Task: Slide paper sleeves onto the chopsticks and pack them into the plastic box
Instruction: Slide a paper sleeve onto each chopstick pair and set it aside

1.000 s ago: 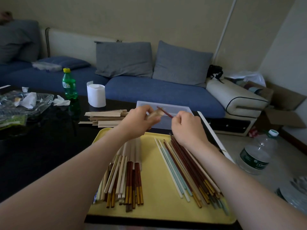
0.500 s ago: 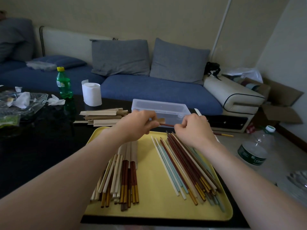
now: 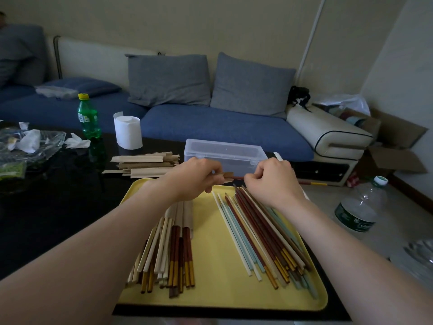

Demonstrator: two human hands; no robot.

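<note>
My left hand (image 3: pixel 192 178) pinches a tan paper sleeve (image 3: pixel 227 175) above the far edge of the yellow tray (image 3: pixel 218 277). My right hand (image 3: pixel 273 181) grips a pair of dark red chopsticks (image 3: pixel 315 183) whose tips enter the sleeve; their yellow-banded ends stick out to the right. The clear plastic box (image 3: pixel 225 152) stands just behind both hands. Sleeved chopsticks (image 3: pixel 173 245) lie on the tray's left side, bare chopsticks (image 3: pixel 260 233) on its right. A pile of empty paper sleeves (image 3: pixel 143 164) lies on the black table (image 3: pixel 46 207) left of the box.
A green bottle (image 3: pixel 87 117) and a white paper roll (image 3: pixel 127 132) stand at the table's far side, crumpled tissues (image 3: pixel 30 140) further left. A blue sofa (image 3: pixel 210 127) runs behind. A large water bottle (image 3: pixel 362 207) stands on the floor to the right.
The hands lowered from in front of the box toward the tray's far edge and drew closer together. The chopsticks turned level and slid further into the sleeve.
</note>
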